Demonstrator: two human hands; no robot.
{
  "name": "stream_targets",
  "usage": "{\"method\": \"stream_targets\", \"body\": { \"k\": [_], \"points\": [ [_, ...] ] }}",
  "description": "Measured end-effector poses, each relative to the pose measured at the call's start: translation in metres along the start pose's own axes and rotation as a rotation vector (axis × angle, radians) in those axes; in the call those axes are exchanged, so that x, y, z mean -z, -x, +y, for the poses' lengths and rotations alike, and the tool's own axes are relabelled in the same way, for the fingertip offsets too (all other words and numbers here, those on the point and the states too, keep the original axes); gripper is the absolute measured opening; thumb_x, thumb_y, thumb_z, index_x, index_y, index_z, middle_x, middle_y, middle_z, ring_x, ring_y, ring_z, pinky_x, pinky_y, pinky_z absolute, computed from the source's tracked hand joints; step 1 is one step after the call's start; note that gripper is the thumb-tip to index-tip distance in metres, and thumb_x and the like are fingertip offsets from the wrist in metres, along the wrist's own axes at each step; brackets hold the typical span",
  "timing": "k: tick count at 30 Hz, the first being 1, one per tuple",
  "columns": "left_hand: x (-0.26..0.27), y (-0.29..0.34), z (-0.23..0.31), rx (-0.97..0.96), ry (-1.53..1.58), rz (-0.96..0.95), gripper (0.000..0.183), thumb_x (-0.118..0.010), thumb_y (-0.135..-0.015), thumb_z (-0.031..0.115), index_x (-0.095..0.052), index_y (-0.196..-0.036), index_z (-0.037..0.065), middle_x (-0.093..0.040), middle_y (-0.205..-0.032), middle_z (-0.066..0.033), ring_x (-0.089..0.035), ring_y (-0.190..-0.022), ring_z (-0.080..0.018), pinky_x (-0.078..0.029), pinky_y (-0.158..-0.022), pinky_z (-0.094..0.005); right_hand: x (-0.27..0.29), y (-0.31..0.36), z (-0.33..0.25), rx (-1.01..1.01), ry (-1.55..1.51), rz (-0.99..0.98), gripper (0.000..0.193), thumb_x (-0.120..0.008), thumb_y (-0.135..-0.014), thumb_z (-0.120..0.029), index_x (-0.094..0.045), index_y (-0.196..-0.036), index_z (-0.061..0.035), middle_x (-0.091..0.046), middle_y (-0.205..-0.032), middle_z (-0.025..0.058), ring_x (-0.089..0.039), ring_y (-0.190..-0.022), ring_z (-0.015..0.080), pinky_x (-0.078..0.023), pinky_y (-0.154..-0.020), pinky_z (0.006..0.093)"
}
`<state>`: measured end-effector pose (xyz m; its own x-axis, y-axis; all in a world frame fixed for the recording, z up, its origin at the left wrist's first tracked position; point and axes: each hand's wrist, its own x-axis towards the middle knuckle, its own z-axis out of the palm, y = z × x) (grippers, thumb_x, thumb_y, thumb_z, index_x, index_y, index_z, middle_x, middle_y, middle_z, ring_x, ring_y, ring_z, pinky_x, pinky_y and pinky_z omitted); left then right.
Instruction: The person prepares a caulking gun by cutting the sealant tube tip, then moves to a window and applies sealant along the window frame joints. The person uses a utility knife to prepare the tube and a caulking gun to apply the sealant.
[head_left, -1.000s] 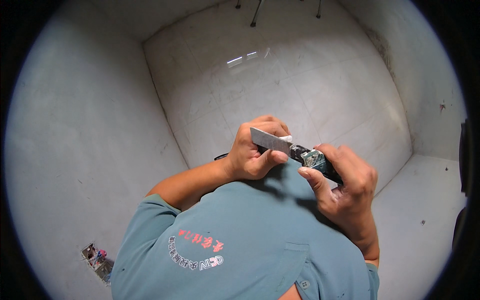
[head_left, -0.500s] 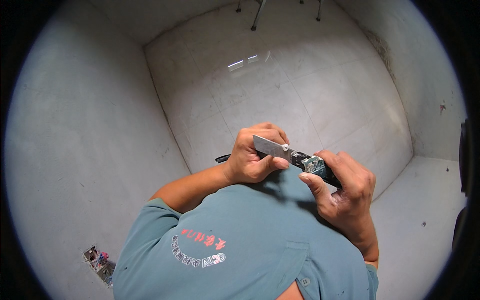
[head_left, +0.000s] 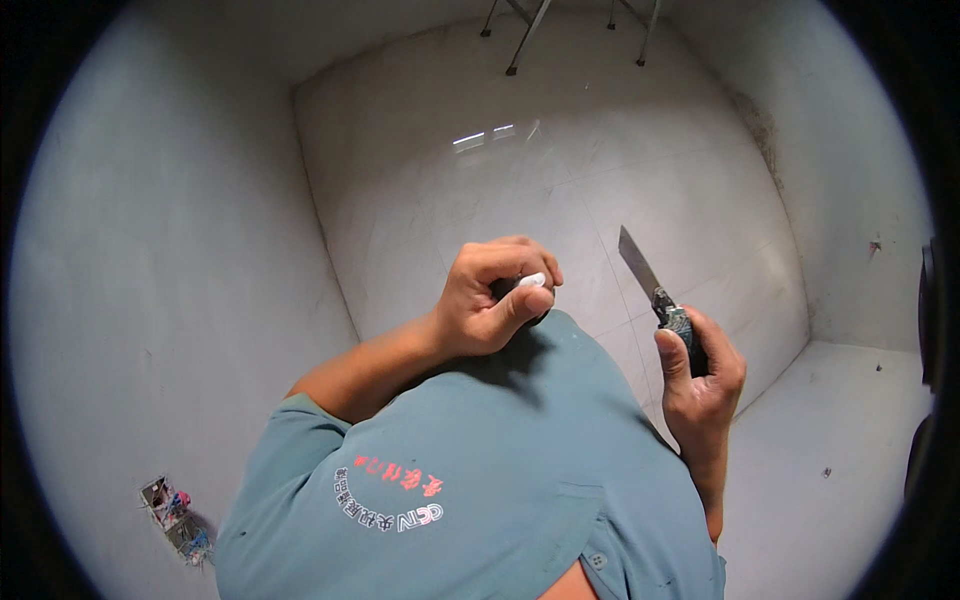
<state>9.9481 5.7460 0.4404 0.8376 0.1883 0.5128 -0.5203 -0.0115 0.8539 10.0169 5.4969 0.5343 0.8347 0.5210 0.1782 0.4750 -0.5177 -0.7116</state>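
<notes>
My right hand (head_left: 705, 375) is closed round the dark green and black handle of a putty knife (head_left: 640, 262). Its thin grey blade points up and away, and pale smears mark the handle. To the left, in front of my chest, my left hand (head_left: 490, 300) is curled round a dark, rounded object (head_left: 540, 317), mostly hidden by the fingers. A small white tip or lump (head_left: 533, 281) shows between thumb and forefinger; which of these it is, I cannot tell. The blade and the left hand are apart.
Pale tiles cover the floor (head_left: 450, 185). Ladder-like metal legs (head_left: 528, 38) stand at the far end. A plain grey wall (head_left: 180, 270) rises on the left, with an open wall box of loose wires (head_left: 175, 515) low down. Another wall (head_left: 850, 200) stands on the right.
The putty knife has moved right, away from my left hand, and its blade has turned from pointing left to pointing upward. My left hand has stayed nearly in place.
</notes>
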Motion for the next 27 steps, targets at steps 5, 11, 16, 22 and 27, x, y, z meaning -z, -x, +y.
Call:
{"method": "stream_targets", "body": {
  "k": [5,11,16,22,27],
  "points": [
    [0.000,-0.004,0.006,0.006,-0.022,-0.043,0.049,-0.056,-0.106,0.047,-0.062,-0.080,0.005,-0.061,-0.071,-0.0036,-0.059,-0.072,-0.0189,-0.055,-0.081,-0.0393,0.001,-0.007,-0.018,0.154,-0.076,0.003,0.036,-0.083,-0.091,-0.026,-0.070,-0.107,0.0034,-0.067,-0.082,0.0115,-0.063,-0.068,0.0191,-0.051,-0.065,0.0297],
    [-0.008,0.003,0.001,0.025,0.015,-0.060,0.050,-0.058,-0.104,0.047,-0.063,-0.084,0.002,-0.065,-0.082,-0.0079,-0.064,-0.091,-0.0255,-0.052,-0.078,-0.0367,0.001,-0.012,-0.039,0.274,0.091,-0.108,0.043,-0.089,-0.082,-0.029,-0.072,-0.107,0.0015,-0.063,-0.074,0.0111,-0.060,-0.062,0.0226,-0.048,-0.057,0.0320],
    [-0.006,0.010,0.001,0.057,0.020,-0.048,0.044,-0.061,-0.101,0.043,-0.064,-0.086,0.002,-0.066,-0.082,-0.0079,-0.065,-0.095,-0.0271,-0.052,-0.078,-0.0362,0.003,-0.014,-0.051,0.303,0.209,-0.162,0.044,-0.090,-0.079,-0.030,-0.073,-0.105,0.0004,-0.060,-0.071,0.0098,-0.057,-0.057,0.0226,-0.045,-0.053,0.0340],
    [-0.007,0.015,0.004,0.015,-0.023,-0.072,0.033,-0.065,-0.095,0.034,-0.064,-0.086,0.002,-0.066,-0.082,-0.0079,-0.066,-0.092,-0.0290,-0.053,-0.078,-0.0366,0.002,-0.016,-0.055,0.345,0.240,-0.176,0.044,-0.090,-0.077,-0.030,-0.073,-0.104,0.0001,-0.057,-0.068,0.0085,-0.055,-0.056,0.0225,-0.043,-0.052,0.0338],
    [-0.006,0.018,0.003,0.013,-0.037,-0.075,0.032,-0.066,-0.094,0.033,-0.064,-0.086,0.002,-0.066,-0.082,-0.0073,-0.066,-0.091,-0.0290,-0.053,-0.077,-0.0371,0.002,-0.017,-0.057,0.355,0.285,-0.207,0.044,-0.090,-0.077,-0.032,-0.073,-0.102,-0.0003,-0.056,-0.068,0.0078,-0.053,-0.055,0.0220,-0.042,-0.051,0.0339]
  ]
}}
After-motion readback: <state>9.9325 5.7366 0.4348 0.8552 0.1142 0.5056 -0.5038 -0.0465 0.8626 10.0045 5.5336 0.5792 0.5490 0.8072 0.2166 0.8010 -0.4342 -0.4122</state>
